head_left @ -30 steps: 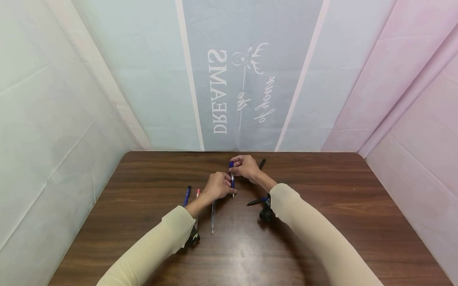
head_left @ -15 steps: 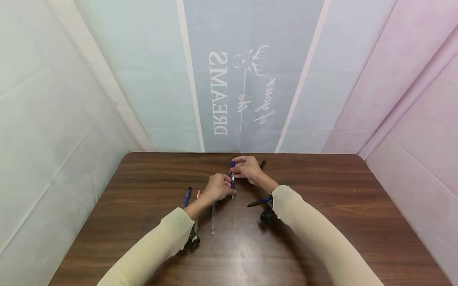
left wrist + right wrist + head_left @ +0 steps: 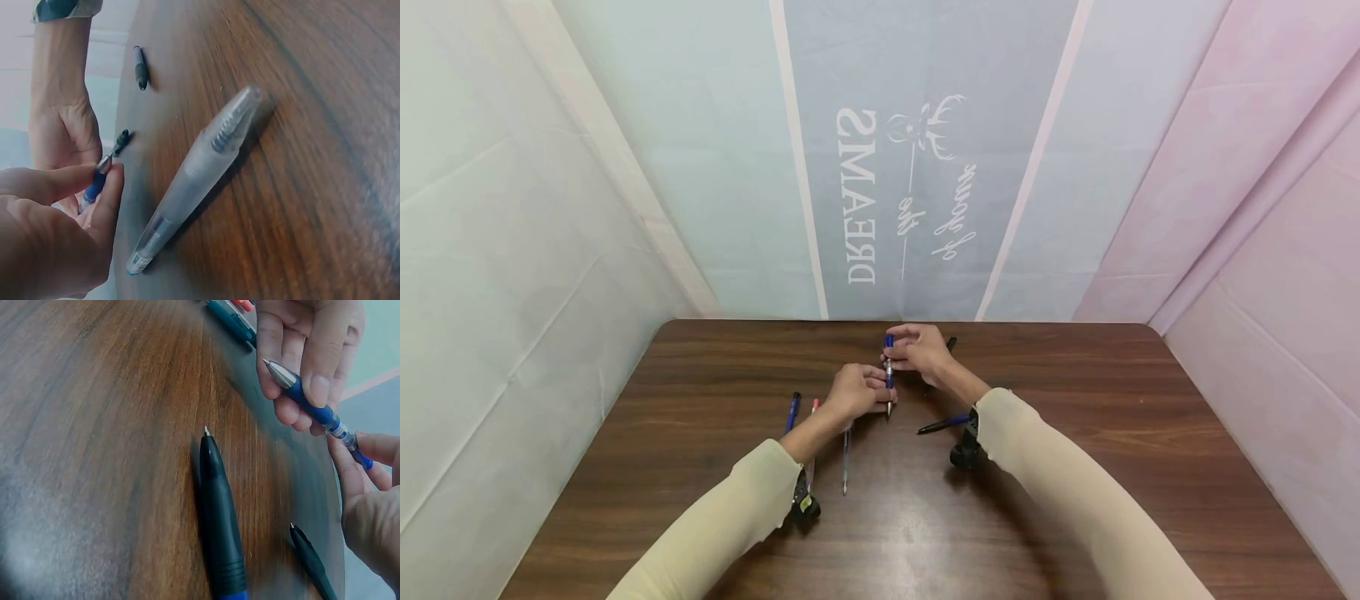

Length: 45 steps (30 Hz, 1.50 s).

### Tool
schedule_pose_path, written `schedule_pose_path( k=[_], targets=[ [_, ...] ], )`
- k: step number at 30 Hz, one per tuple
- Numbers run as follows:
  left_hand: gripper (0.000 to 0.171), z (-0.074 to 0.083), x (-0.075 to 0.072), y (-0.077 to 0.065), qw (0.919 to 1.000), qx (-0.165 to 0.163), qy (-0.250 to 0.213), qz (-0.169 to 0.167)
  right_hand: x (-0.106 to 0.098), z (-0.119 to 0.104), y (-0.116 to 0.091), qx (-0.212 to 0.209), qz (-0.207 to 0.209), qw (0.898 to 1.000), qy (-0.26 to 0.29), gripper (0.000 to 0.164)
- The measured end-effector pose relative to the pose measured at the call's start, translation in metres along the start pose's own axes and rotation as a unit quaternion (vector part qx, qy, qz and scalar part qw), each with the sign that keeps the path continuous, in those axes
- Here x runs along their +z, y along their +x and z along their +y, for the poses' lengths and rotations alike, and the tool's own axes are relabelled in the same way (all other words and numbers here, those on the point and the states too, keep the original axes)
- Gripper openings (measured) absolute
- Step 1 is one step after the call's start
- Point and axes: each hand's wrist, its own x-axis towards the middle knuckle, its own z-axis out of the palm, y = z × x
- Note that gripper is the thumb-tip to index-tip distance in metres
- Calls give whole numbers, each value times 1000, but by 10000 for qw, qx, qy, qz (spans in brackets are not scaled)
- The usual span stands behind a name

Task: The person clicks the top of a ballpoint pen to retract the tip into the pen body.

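Observation:
A blue pen with a silver tip and a clear middle section [image 3: 322, 414] is between both hands, its point toward the person. My left hand [image 3: 856, 392] pinches the blue grip near the tip between thumb and fingers. At the other end, my right hand [image 3: 921, 350] pinches the blue top. Beneath the left wrist lies a clear pen [image 3: 194, 175] on the table. Near the right wrist rests a black and blue pen [image 3: 219, 519], its point exposed. Another dark pen [image 3: 311, 559] lies beyond it, partly behind the right hand in the head view.
Left of the left forearm are a blue pen with a dark end [image 3: 793, 412] and a red-ended pen [image 3: 815, 407], both partly covered by the arm. The brown wooden table [image 3: 1060, 392] meets a printed cloth backdrop [image 3: 895, 167] at its far edge.
Both hands keep their hold on the blue pen and barely move. The right wrist has shifted slightly to the right, uncovering a little more of the black and blue pen.

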Motion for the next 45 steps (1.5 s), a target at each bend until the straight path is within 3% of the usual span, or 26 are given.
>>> schedule_pose_path(
  k=[3,9,17,33,45],
  targets=[
    [32,0,0,-1,9969,-198,-733,-198,-1,-1,-1,-42,-25,10000,-8,50],
    [33,0,-3,-2,9894,-458,-1315,-418,-2,-5,-4,-102,-117,9998,82,51],
    [32,-3,-4,-3,9850,-572,-1539,-522,-4,-3,-7,-192,-313,9993,46,54],
    [33,-4,-3,-5,9807,-629,-1764,-563,-6,-4,-12,-230,-319,9992,-19,49],
    [31,-3,-1,-10,9788,-557,-1898,-526,-2,-4,-18,-653,-296,9972,-208,44]
  ],
)
